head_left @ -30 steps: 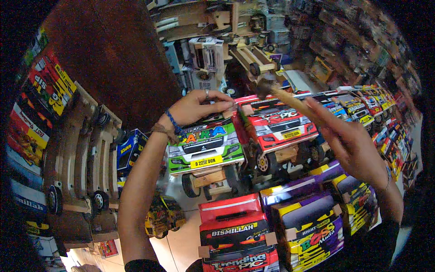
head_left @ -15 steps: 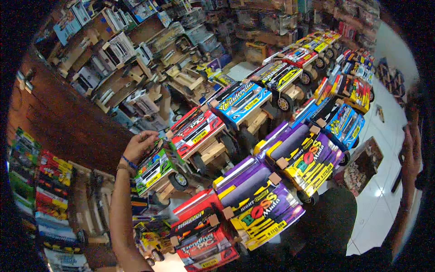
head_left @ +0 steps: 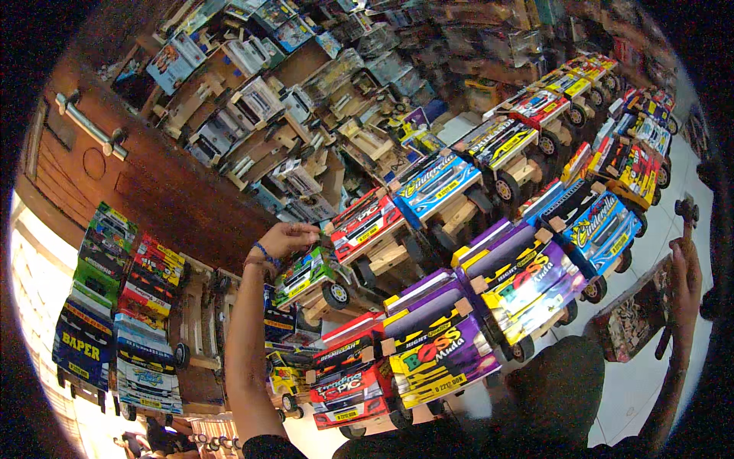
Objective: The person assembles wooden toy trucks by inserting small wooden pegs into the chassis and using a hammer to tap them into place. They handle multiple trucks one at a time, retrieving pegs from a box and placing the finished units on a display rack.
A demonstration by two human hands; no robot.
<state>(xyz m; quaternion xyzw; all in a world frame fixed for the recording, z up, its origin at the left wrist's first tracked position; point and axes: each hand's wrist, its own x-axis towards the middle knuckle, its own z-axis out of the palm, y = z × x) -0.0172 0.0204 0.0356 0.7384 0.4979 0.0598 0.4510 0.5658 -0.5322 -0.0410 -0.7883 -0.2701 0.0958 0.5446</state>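
My left hand (head_left: 284, 239), with a blue band at the wrist, is at the back top edge of a small green wooden toy truck (head_left: 304, 277). Its fingers are bent together there, gripping that edge. Beside this truck stands a red toy truck (head_left: 365, 226), then a blue one (head_left: 440, 186). At the right rim, my right hand (head_left: 686, 277) has its fingers curled. A dark slim stick (head_left: 664, 340) shows just under it and seems to be in its grasp; what it is I cannot make out.
Purple-and-yellow toy trucks (head_left: 440, 352) and a red one (head_left: 348, 386) stand nearest me. More trucks (head_left: 118, 379) are stacked at the left. A brown box of small pieces (head_left: 631, 321) sits on the white tile floor. Crowded shelving (head_left: 252, 103) fills the back, beside a brown door (head_left: 176, 206).
The whole view has swung left, so the trucks sit further right and more of the left stack and door shows. My left hand stays at the green truck; my right hand appears slightly lower.
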